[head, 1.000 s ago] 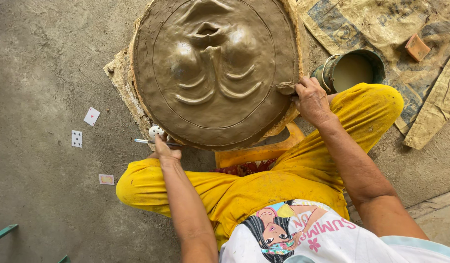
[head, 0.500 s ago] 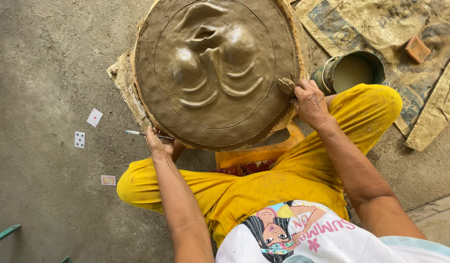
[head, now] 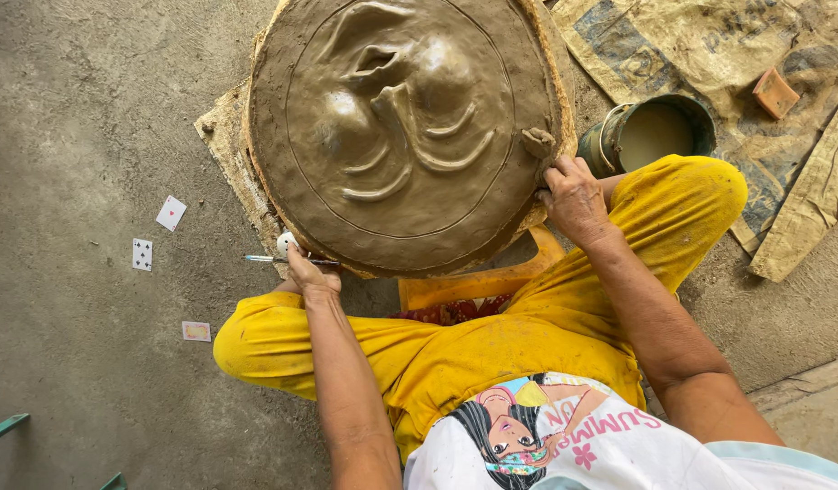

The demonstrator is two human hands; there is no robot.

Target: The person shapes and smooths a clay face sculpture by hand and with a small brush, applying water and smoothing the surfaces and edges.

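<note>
A big round clay disc [head: 405,136] fills the top middle of the picture. It has a raised face shape on it. It sits on a rough board [head: 228,154] on the floor, in front of the person's yellow-trousered knees.

The clay looks wet and soft, so a finger would likely dent it. It is wide and thick, so it is probably heavy. The safe place to hold it is the outer rim or the board under it, not the face.

The right hand [head: 575,195] is curled on the rim at the right side, next to a small clay lump [head: 538,142]. The left hand [head: 312,272] is at the lower left rim, closed around a thin stick tool [head: 266,259] and a small white thing [head: 286,242].

A bucket [head: 650,132] stands at the upper right, near the right knee. Three playing cards [head: 171,213] lie on the floor at the left.

Compared with half a second ago, the face on the disc has turned, so its curved lines now point more to the right. Both hands keep to the same spots on the rim.
</note>
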